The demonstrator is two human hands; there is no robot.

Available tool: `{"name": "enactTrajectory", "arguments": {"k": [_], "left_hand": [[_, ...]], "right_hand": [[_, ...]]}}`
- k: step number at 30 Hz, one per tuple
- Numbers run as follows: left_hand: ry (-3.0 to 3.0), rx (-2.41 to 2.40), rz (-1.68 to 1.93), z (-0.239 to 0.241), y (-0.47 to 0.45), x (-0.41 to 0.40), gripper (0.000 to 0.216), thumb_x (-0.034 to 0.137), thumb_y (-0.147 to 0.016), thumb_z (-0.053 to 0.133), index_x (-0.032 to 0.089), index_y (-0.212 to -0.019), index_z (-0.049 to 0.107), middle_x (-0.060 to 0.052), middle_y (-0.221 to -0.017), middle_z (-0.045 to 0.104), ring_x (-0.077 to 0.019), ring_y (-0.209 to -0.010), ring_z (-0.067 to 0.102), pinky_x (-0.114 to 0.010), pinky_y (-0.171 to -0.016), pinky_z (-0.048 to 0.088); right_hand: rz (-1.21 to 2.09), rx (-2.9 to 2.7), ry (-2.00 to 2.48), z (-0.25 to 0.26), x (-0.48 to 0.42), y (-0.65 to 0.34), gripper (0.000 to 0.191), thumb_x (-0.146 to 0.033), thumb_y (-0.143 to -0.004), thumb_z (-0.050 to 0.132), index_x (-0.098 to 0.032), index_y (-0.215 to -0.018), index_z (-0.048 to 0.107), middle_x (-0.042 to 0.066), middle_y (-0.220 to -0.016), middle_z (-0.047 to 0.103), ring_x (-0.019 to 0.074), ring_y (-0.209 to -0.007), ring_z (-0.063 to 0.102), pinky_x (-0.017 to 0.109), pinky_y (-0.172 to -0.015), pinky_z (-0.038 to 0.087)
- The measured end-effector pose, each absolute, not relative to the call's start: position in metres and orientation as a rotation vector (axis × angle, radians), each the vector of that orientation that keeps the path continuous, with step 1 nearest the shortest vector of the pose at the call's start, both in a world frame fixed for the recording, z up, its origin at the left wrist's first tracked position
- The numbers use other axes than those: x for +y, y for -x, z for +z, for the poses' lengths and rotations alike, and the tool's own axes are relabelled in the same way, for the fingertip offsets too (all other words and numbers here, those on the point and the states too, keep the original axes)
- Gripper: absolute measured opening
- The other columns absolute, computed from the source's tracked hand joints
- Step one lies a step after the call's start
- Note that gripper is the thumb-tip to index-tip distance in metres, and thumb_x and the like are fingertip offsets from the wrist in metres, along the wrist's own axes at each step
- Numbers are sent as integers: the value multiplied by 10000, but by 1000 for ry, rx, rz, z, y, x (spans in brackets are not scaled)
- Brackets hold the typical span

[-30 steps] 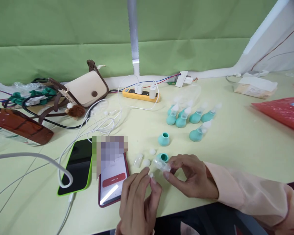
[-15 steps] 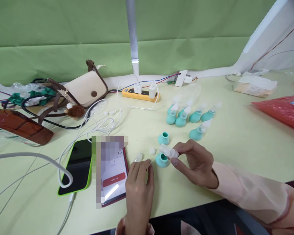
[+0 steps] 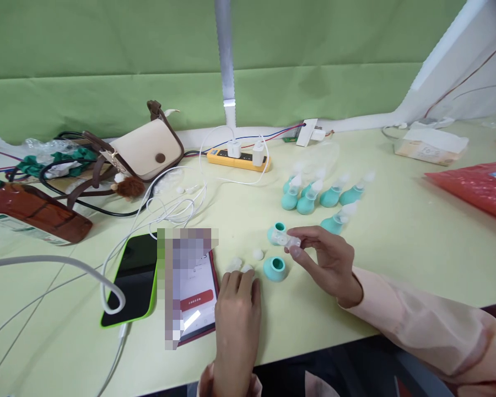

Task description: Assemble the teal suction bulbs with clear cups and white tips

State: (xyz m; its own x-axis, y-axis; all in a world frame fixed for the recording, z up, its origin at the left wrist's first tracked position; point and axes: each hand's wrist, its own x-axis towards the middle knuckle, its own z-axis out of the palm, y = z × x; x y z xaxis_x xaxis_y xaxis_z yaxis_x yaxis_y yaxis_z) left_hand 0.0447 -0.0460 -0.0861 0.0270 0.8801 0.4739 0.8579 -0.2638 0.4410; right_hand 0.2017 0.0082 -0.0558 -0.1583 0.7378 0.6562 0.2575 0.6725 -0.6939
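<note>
My right hand (image 3: 324,260) pinches a clear plastic tube piece (image 3: 286,239) and holds it just over one teal rubber bulb (image 3: 276,231). A second teal bulb (image 3: 274,268) stands open-side up just left of that hand. My left hand (image 3: 236,306) reaches forward, its fingertips on small white caps (image 3: 245,268) lying on the table beside a clear tube part (image 3: 233,263); another white cap (image 3: 257,254) lies behind. I cannot see whether its fingers grip one.
Several assembled teal bulbs with clear tips (image 3: 314,196) lie further back. Two phones (image 3: 134,277) (image 3: 195,298) with white cables lie at my left. A beige handbag (image 3: 146,149), a yellow power strip (image 3: 238,160), a lamp post (image 3: 227,66), a red bag (image 3: 477,187) stand around.
My right hand carried the clear tube piece forward from near my left hand to above the far teal bulb. My left hand dropped to the white caps on the table.
</note>
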Motion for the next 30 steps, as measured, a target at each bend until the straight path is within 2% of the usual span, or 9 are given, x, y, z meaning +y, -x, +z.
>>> {"name": "enactTrajectory", "arguments": {"k": [6, 10, 16, 19, 23, 28, 30], "left_hand": [[-2260, 1877, 1120, -80, -44, -47, 139, 120, -815, 444, 134, -832, 581, -95, -753, 603, -215, -709, 574, -347, -618, 501], [-2335, 1867, 1126, -72, -37, -51, 107, 145, -822, 463, 128, -822, 568, -83, -718, 598, -187, -663, 568, -304, -595, 486], [-2560, 1755, 723, -72, -35, -59, 152, 133, -788, 527, 147, -638, 552, 2, -557, 553, -136, -534, 547, -226, -437, 435], [-2593, 1751, 495, -76, -40, -59, 164, 189, -835, 507, 119, -695, 556, 19, -623, 562, -98, -573, 556, -216, -490, 460], [-2577, 1810, 286, -78, -44, -54, 123, 219, -843, 504, 113, -847, 567, -12, -780, 589, -116, -680, 581, -256, -568, 498], [-2558, 1892, 154, -75, -43, -49, 153, 216, -840, 509, 118, -948, 554, -42, -909, 589, -147, -778, 587, -304, -639, 510], [-2553, 1911, 128, -73, -42, -47, 160, 218, -839, 510, 119, -957, 553, -47, -932, 586, -157, -807, 585, -320, -662, 509]], "right_hand": [[319, -1778, 800, -53, 18, -204, 268, -94, -739, 557, -207, -982, 552, 9, -716, 598, 114, -603, 553, 255, -539, 486], [200, -1943, 778, -42, 28, -202, 203, -141, -737, 562, -205, -929, 572, 22, -725, 619, 131, -643, 572, 264, -563, 466], [174, -2410, 892, -13, 52, -182, 168, -217, -776, 520, -177, -913, 608, 29, -705, 636, 155, -655, 580, 278, -614, 414], [167, -2640, 958, -8, 67, -168, 181, -207, -782, 505, -158, -925, 604, 42, -685, 636, 179, -658, 580, 296, -634, 389], [169, -2842, 1029, -17, 82, -158, 194, -209, -792, 508, -148, -964, 574, 57, -731, 627, 180, -682, 575, 294, -626, 403], [215, -2970, 1087, -32, 92, -158, 256, -308, -857, 467, -127, -1030, 522, 56, -966, 565, 142, -819, 562, 331, -717, 477], [236, -2969, 1082, -32, 94, -159, 246, -303, -859, 466, -129, -1021, 527, 57, -986, 560, 146, -841, 559, 339, -731, 478]]}}
